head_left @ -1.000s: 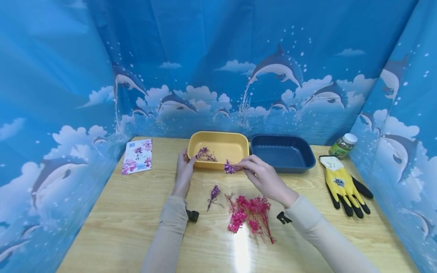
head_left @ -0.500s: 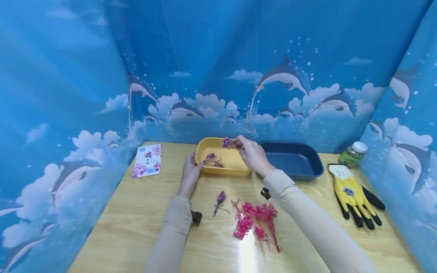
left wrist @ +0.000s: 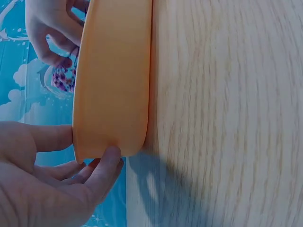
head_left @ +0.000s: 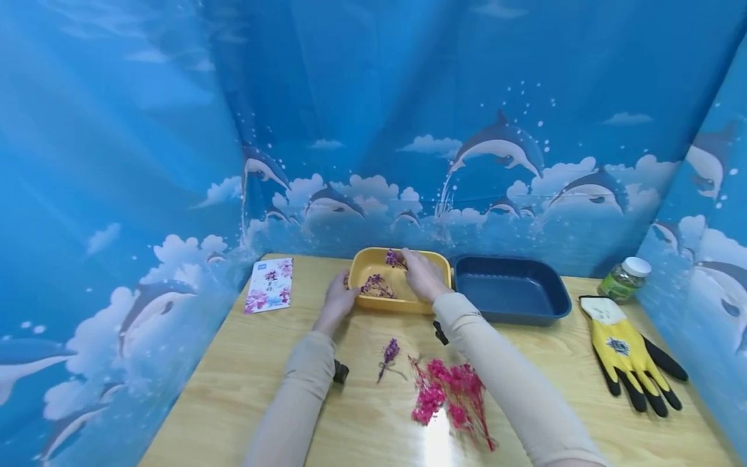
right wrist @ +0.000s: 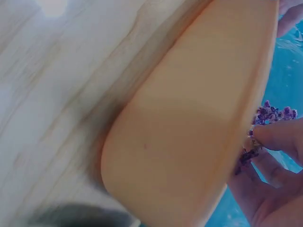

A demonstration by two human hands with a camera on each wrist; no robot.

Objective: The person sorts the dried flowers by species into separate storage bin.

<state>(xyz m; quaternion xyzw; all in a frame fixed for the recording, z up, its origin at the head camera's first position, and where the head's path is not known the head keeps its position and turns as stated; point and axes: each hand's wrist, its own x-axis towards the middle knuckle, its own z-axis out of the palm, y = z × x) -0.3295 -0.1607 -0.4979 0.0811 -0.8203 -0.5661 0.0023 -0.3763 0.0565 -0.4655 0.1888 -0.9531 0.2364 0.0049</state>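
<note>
By the left hand, the yellow tray was gripped between thumb and fingers at its end. A purple sprig was pinched by the right hand at the tray's opening; a second sprig lay inside, between the hands. Pink flowers were spread on the surface, nearer than both hands.

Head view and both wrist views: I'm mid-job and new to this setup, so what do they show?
There's no machine: these are a person's bare hands. One camera on the head looks forward and down; each wrist camera watches its own hand's work. The left hand grips the yellow tray, which holds purple flowers. Above it, the right hand pinches a purple sprig. Also on the table: a blue tray, pink flowers, another small purple bunch, a floral card, glove and jar.
</note>
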